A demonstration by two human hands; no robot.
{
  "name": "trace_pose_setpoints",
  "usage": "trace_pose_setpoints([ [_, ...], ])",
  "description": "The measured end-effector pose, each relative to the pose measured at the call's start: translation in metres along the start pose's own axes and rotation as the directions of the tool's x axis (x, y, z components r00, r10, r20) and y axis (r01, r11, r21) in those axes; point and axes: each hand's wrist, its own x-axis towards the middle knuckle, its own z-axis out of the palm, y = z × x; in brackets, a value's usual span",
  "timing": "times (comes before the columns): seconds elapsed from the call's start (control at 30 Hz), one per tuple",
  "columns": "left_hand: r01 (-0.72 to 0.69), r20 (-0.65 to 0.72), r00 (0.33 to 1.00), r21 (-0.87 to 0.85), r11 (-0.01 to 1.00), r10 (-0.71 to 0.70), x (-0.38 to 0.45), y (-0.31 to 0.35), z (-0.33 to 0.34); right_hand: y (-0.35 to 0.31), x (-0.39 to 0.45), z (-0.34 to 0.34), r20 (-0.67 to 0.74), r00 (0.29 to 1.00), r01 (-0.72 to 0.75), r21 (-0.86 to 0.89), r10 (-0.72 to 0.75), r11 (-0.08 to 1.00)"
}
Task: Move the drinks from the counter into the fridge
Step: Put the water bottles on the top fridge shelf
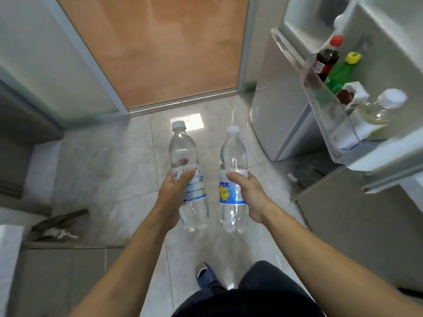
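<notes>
Drinks in hand, two of them: clear bottle with white cap gripped at its label by the left hand, thumb curled across the front; second clear bottle with a blue-and-yellow label gripped the same way by the right hand, thumb wrapped over the label's top edge. Both held upright, slightly tilted away, side by side with a narrow gap between, out over the pale tiled floor. To the right, the fridge, with its open door swung toward the camera and the clear door shelf edge jutting near the right forearm. Already standing in that shelf, packed close: dark cola bottle with red cap, green bottle with yellow cap, small carton, clear bottle with a broad white cap. Little spare room visible along the shelf, only the near end by its front wall. Ahead, a doorway threshold onto wooden flooring, floor open between hands and threshold. Left side hemmed by a grey cabinet with a dark object lying at its foot, blurred
</notes>
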Motion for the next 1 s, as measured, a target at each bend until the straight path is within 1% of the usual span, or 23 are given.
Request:
trace_pose_setpoints([
  [0.1,0.009,-0.016,1.000,-0.012,1.000,-0.009,0.025,0.014,-0.015,-0.010,0.024,0.017,-0.010,1.000,0.004,0.013,-0.004,1.000],
  [0.2,0.016,0.004,1.000,-0.016,1.000,-0.016,0.056,0.027,-0.016,-0.019,0.054,0.021,-0.006,1.000,0.003,0.033,-0.003,0.999],
  [0.33,0.023,0.032,0.999,-0.008,1.000,-0.023,0.110,0.051,-0.007,-0.042,0.104,0.021,-0.042,0.999,-0.009,0.132,0.015,0.991],
  [0.4,0.015,0.043,0.999,0.022,1.000,-0.016,0.142,0.066,-0.001,-0.056,0.135,0.021,-0.057,0.998,-0.009,0.184,0.020,0.983],
  [0.47,-0.005,0.061,0.998,0.061,0.998,0.001,0.178,0.084,0.005,-0.076,0.168,0.021,-0.087,0.996,-0.003,0.201,0.020,0.980],
  [0.53,-0.021,0.064,0.998,0.103,0.994,0.014,0.214,0.105,0.012,-0.101,0.201,0.020,-0.115,0.993,0.016,0.201,0.008,0.980],
  [0.63,-0.034,0.076,0.997,0.163,0.986,0.022,0.262,0.136,0.026,-0.140,0.246,0.014,-0.116,0.993,0.055,0.189,-0.033,0.980],
  [0.83,-0.043,0.140,0.990,0.213,0.976,0.013,0.345,0.185,0.060,-0.204,0.315,-0.010,-0.124,0.983,0.151,0.134,-0.134,0.980],
  [1.0,-0.053,0.207,0.978,0.258,0.965,-0.002,0.412,0.213,0.088,-0.237,0.365,-0.028,-0.249,0.948,0.229,0.098,-0.199,0.969],
])
